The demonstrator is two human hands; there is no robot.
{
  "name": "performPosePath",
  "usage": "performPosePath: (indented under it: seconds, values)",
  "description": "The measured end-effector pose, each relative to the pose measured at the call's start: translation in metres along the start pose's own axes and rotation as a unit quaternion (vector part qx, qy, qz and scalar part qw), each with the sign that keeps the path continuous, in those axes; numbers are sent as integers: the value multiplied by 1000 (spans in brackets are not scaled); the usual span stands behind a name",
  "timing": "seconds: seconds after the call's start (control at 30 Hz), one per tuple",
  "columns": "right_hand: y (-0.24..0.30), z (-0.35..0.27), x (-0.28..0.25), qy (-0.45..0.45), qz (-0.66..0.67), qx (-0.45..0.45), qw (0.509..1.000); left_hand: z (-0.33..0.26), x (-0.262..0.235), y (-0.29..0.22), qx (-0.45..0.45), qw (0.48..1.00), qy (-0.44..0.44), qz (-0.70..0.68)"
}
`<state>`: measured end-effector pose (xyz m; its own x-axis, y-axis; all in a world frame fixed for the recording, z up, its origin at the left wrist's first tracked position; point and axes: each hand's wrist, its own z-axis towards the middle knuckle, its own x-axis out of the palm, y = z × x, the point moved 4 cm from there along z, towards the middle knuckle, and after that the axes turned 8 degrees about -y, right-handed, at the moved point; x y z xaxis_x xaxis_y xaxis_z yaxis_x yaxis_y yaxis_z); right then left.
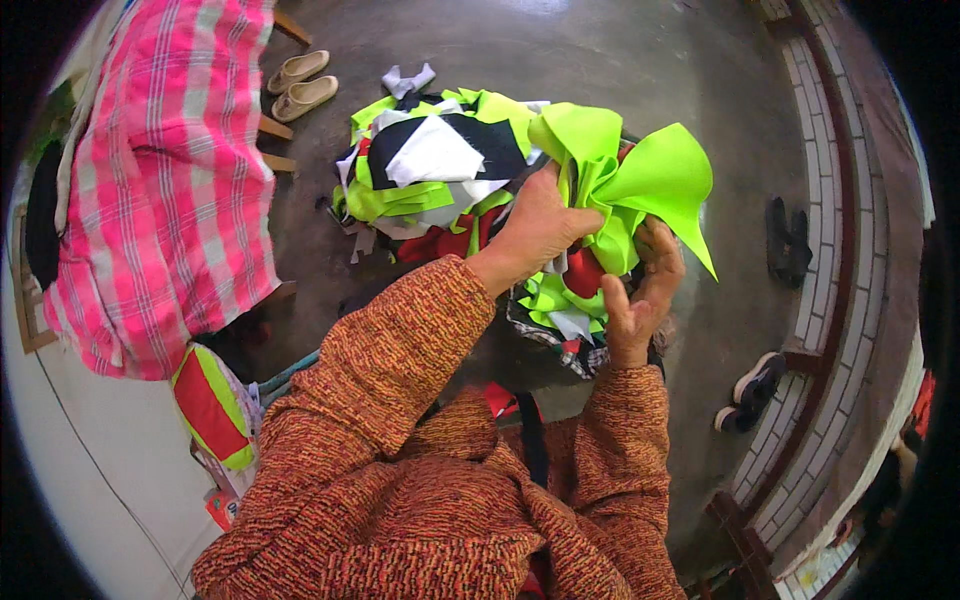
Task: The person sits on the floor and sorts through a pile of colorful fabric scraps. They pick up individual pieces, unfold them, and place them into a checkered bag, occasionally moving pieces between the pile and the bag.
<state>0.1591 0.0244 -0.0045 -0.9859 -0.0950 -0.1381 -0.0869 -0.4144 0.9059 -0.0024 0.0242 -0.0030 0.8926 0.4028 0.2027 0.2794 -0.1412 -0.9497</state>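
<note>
Bright lime-green cloth (pixel 625 190) is bunching between the left hand (pixel 540 222) and right hand (pixel 648 290), creasing into deep folds, one broad flap flaring rightward, its pointed corner hanging down, another part curling at the upper left

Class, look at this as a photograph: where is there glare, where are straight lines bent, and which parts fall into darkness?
Head view: pale glare on the grey floor at the top edge; head view: white brickwork bows along the right side; head view: the corners go black; head view: the lime-green cloth shows bright, with clear edges.
</note>
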Motion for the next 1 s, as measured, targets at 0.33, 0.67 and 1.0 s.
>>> performPosePath:
  seconds: [0.33,0.67,1.0]
  values:
    - [-5,8,-8,-52,-5,110,993,27,-137,-61,174,930,-216,242]
    - [-12,8,-20,-75,-11,127,989,21,-211,-71,98,739,-330,579]
    - [-15,10,-18,-74,-24,164,983,36,-225,-40,82,732,-243,631]
